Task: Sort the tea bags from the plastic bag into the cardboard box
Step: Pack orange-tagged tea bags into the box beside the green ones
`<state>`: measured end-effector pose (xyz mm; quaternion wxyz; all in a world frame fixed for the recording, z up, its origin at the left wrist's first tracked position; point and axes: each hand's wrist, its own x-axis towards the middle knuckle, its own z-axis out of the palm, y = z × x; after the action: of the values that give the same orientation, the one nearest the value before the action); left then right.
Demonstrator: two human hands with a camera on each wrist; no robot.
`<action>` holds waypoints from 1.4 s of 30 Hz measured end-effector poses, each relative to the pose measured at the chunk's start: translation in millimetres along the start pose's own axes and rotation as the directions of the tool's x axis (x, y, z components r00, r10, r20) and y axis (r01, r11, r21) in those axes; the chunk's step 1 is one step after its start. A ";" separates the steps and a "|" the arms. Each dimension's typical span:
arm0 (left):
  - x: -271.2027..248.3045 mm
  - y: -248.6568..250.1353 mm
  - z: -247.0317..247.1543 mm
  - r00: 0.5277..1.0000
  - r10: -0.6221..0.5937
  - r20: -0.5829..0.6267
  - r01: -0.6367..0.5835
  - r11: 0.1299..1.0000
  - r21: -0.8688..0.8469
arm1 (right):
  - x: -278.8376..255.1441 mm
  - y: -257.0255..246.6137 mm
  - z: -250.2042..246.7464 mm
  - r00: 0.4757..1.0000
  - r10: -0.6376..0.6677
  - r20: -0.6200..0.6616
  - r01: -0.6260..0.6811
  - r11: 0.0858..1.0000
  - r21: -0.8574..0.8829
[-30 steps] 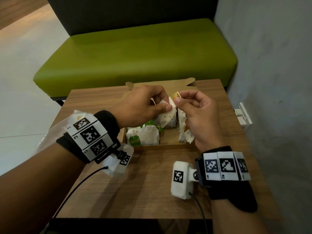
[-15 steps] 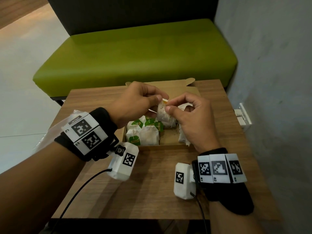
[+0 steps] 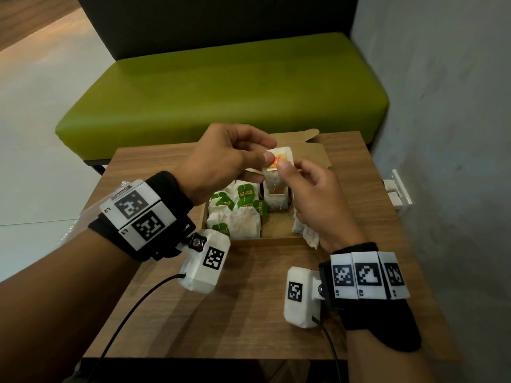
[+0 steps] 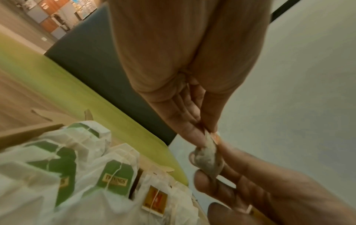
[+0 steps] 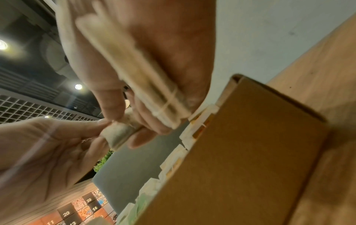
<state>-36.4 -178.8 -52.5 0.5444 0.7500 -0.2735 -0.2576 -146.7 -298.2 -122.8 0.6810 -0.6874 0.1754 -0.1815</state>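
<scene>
Paper tea bag [image 3: 277, 169] pinched between 2 hands above the cardboard box [image 3: 309, 157].

Thin paper, nearly weightless and limp, so it looked likely to crumple or tear if squeezed; the stiffer orange tag [image 3: 276, 160] or the bag's top edge seemed the safest places to take it. The left hand [image 3: 221, 158] held its upper part between thumb and forefinger, the right hand [image 3: 315, 192] pinched the tag side with its fingertips while more white bags [image 3: 308, 233] sat tucked in its curled lower fingers. Green-tagged bags [image 3: 243, 205] lay in the box's left part, an orange-tagged stack [image 3: 276, 196] directly beneath the held one. Crumpled plastic bag [image 3: 80, 219] showed at the table's [image 3: 249, 313] left edge.
</scene>
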 end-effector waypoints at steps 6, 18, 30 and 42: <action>1.5 1.1 0.0 0.995 0.084 -0.048 -0.068 0.960 0.271 | -0.2 -0.1 3.3 0.999 -0.035 -0.033 0.034 0.999 -0.019; -9.7 13.5 5.5 0.943 0.331 0.027 -0.287 0.774 0.564 | -6.1 -3.1 -4.2 0.999 -0.043 0.033 0.044 0.999 -0.020; 16.1 -22.3 20.7 0.987 -0.013 0.159 -0.118 0.609 0.784 | 1.1 -5.2 -13.9 0.947 0.203 -0.250 -0.146 0.963 0.227; 24.6 -32.5 23.6 0.981 0.182 0.071 -0.150 0.468 0.871 | -1.6 -11.2 -7.8 0.948 0.271 -0.169 -0.196 0.912 0.360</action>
<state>-30.6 -203.4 -92.3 0.1157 0.8958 -0.4288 -0.0175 -151.9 -304.0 -111.5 0.7827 -0.5103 0.2957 -0.1991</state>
